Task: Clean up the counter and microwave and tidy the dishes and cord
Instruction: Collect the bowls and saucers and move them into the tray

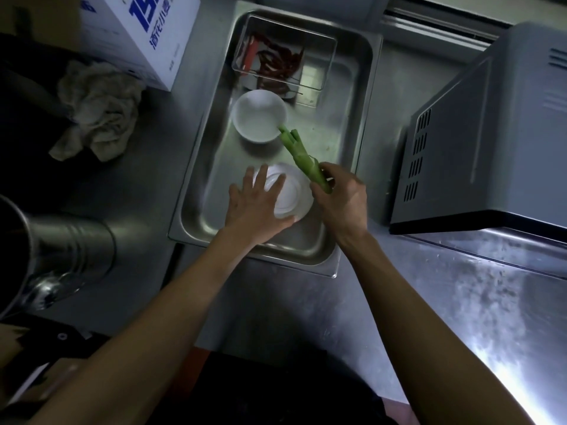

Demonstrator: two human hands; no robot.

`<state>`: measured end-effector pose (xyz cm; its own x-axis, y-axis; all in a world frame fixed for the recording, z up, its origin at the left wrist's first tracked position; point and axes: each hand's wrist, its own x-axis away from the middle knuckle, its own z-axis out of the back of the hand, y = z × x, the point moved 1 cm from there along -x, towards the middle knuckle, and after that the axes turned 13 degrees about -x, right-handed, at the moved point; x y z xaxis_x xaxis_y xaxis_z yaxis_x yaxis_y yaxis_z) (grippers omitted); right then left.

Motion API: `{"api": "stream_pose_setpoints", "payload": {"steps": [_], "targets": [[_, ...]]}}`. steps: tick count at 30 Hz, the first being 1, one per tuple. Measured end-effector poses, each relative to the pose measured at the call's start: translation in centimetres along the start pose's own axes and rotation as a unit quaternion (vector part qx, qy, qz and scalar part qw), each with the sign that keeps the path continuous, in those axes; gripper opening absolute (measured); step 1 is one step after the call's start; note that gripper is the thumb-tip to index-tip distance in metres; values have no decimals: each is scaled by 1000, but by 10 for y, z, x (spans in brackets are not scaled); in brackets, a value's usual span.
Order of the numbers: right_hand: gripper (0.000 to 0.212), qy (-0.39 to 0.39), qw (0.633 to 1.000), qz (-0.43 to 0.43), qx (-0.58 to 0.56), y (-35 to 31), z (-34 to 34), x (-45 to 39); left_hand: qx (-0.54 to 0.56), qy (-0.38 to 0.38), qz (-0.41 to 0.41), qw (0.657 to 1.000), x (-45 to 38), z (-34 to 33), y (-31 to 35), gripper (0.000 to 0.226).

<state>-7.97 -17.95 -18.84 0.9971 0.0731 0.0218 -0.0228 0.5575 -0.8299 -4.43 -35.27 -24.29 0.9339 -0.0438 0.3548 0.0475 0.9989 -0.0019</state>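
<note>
— Left hand (pixel 256 207)?
— Spread flat, fingers straight, resting on the near white plate (pixel 293 194) inside the steel tray (pixel 196 167). Thumb along the plate's near edge, fingertips over its left part.

— Right hand (pixel 340 196)?
— Curled round the thick end of a green vegetable stalk (pixel 299 156), gripping it just right of the plate. Stalk slanting up and to the far left, cut tips reaching the rim of the white bowl (pixel 259 115); touching or just above, cannot tell.

— Where in the tray?
— Plate at the near end, bowl in the middle, upright. At the far end a clear box (pixel 319 53) holding dried red chillies (pixel 277 61), just beyond the bowl.

— And the tray itself?
— Sitting on the steel bench (pixel 276 302), long side running near to far.

— Around it?
— Right of the tray a grey microwave (pixel 478 142), vented back turned toward the tray, standing apart from it. Left, a crumpled beige cloth (pixel 98 111) on the bench, well apart from the tray, just beside a white carton (pixel 153 35) with blue print at the far left. Near left, a steel pot (pixel 58 243) lying on its side. Bright glare on the bench at the near right.
</note>
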Motion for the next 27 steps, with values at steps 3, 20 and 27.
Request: {"api": "stream_pose_setpoints", "payload": {"steps": [3,20,27], "targets": [[32,-27,1000,4,11,-3,-16,0,17,-1,14,1000,14,-1,-14,92],[27,-136,983,-26,117,1,-76,-1,53,60,58,995,53,8,-51,60],[34,-132,984,-27,119,4,-79,3,50,50,50,996,56,10,-47,58]]}}
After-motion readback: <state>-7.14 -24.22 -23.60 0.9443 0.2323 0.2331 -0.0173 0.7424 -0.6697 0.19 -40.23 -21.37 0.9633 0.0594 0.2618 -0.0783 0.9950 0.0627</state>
